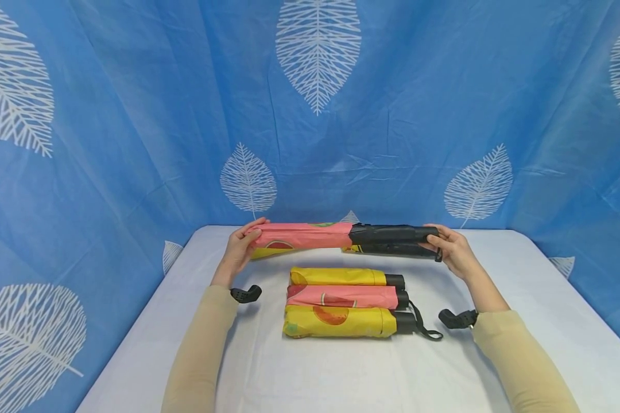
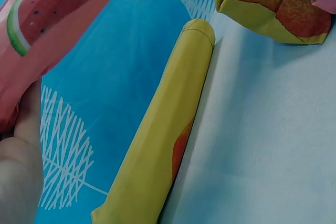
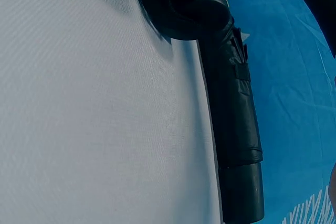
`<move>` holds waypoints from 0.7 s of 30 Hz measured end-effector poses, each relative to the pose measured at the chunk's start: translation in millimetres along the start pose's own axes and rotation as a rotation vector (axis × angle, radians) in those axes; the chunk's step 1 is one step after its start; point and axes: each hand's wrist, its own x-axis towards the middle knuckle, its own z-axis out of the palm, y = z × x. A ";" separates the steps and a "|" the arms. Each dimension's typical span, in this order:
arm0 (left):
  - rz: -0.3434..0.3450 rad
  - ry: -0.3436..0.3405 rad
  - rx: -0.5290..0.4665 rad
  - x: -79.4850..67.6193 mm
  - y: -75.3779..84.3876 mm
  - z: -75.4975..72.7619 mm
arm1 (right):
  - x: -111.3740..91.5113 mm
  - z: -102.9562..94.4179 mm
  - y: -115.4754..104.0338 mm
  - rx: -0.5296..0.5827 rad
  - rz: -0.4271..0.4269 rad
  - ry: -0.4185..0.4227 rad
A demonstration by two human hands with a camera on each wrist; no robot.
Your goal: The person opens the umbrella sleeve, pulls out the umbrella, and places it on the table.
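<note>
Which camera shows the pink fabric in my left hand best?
The head view: the pink fabric shows from your left hand to the black section. The left wrist view shows only a cropped, close piece with watermelon print; the right wrist view, none.

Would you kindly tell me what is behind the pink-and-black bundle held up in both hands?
Behind the bundle, yellow fabric shows near the left hand and a black length near the right hand; the middle is covered, so whether they join cannot be told.
</note>
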 end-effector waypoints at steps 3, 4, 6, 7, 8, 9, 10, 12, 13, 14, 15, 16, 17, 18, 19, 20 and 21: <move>0.009 0.017 -0.011 -0.7 0.6 -1.4 | -1.1 -2.2 -0.8 0.002 -0.005 -0.004; 0.010 0.019 -0.014 -1.0 0.6 -2.0 | -1.6 -3.1 -1.0 0.000 -0.005 -0.005; 0.013 0.017 -0.022 -1.8 0.9 -3.3 | -2.5 -5.1 -1.6 0.002 -0.005 -0.008; 0.015 0.022 -0.028 -2.3 0.8 -4.1 | -3.0 -6.0 -1.6 0.003 -0.003 -0.008; 0.015 0.025 -0.038 -2.8 0.8 -5.1 | -3.5 -6.7 -1.7 0.002 -0.002 -0.007; 0.017 0.028 -0.045 -3.3 0.9 -6.1 | -3.9 -7.5 -1.8 0.002 -0.002 -0.007; 0.017 0.035 -0.052 -3.8 0.9 -7.1 | -4.4 -8.2 -1.8 0.003 0.000 -0.007; 0.017 0.058 -0.058 -4.9 1.1 -8.7 | -5.1 -9.5 -2.0 0.005 -0.004 -0.005; 0.014 0.072 -0.059 -5.4 1.2 -9.5 | -5.4 -10.0 -2.0 0.006 -0.007 -0.003; 0.011 0.087 -0.058 -5.8 1.2 -10.2 | -5.7 -10.6 -2.1 0.010 -0.009 -0.002; 0.008 0.102 -0.049 -6.2 1.3 -10.8 | -6.0 -11.3 -2.1 0.015 -0.011 -0.002; 0.003 0.114 -0.044 -6.5 1.3 -11.6 | -6.3 -12.0 -2.2 0.018 -0.013 -0.001; -0.002 0.130 -0.039 -6.7 1.3 -12.2 | -6.6 -12.5 -2.2 0.019 -0.016 0.000; -0.006 0.144 -0.034 -6.9 1.1 -13.0 | -6.9 -13.0 -2.2 0.017 -0.016 0.001; -0.010 0.159 -0.033 -7.0 0.8 -13.8 | -7.2 -13.6 -2.2 0.017 -0.015 0.002; -0.013 0.168 -0.028 -7.2 0.6 -14.7 | -7.5 -14.4 -2.0 0.017 -0.014 0.003; -0.015 0.179 -0.027 -7.4 0.2 -15.7 | -7.9 -15.0 -1.8 0.013 -0.012 0.006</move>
